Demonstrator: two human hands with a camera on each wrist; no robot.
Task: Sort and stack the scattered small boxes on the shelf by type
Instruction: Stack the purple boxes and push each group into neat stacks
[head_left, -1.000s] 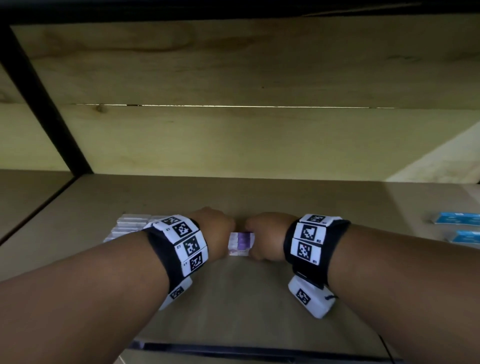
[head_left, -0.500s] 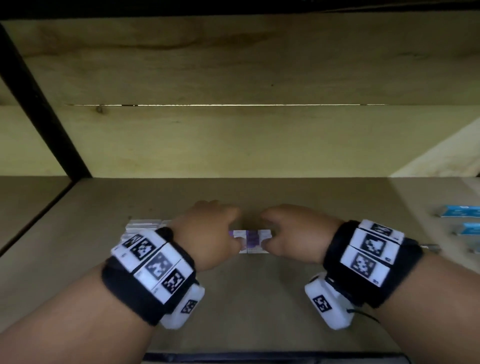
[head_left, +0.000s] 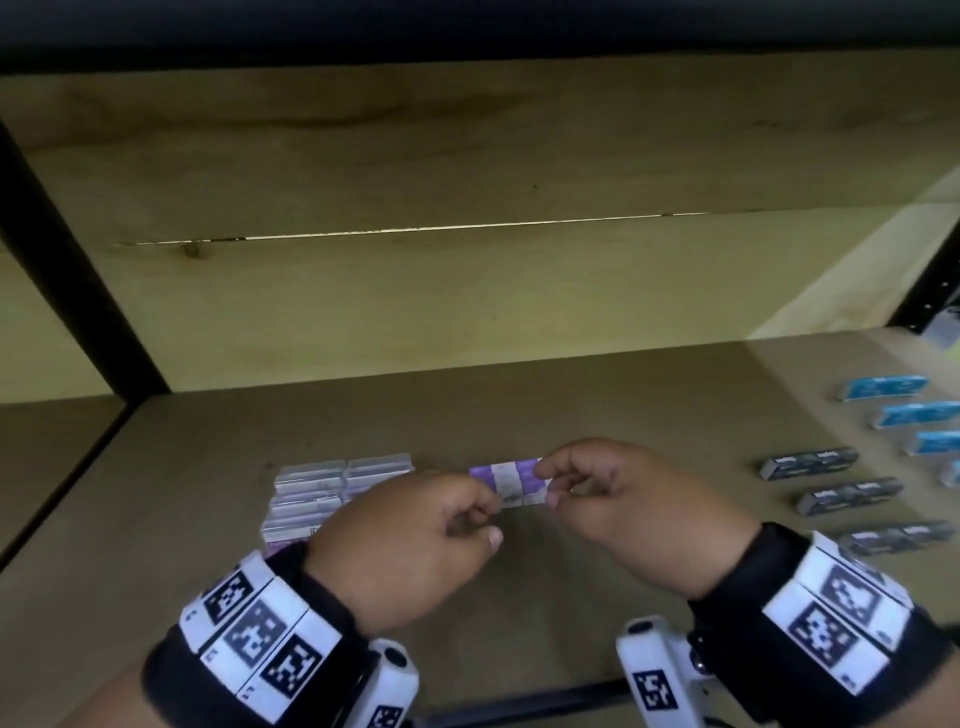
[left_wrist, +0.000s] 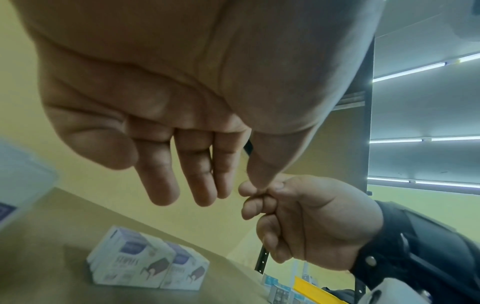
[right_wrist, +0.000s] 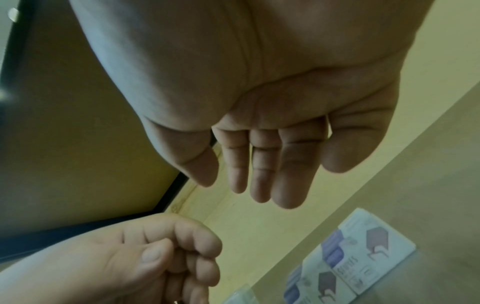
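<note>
Both hands lifted off two purple boxes (head_left: 511, 480), three grey boxes (head_left: 841, 496) right

A: Head view dim, top edge nearly black, wide-angle bend at the sides. Light?
B: Ceiling strip lights (left_wrist: 415, 71) glare at the right of the left wrist view. Near palms soft, purple-and-white boxes (right_wrist: 363, 259) blurred, corners smeared and dark in the right wrist view

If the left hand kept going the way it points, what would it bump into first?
Most likely the right hand: the left hand points across at its fingers, nearly touching, above two purple-and-white cardboard boxes. Depth is uncertain.
</note>
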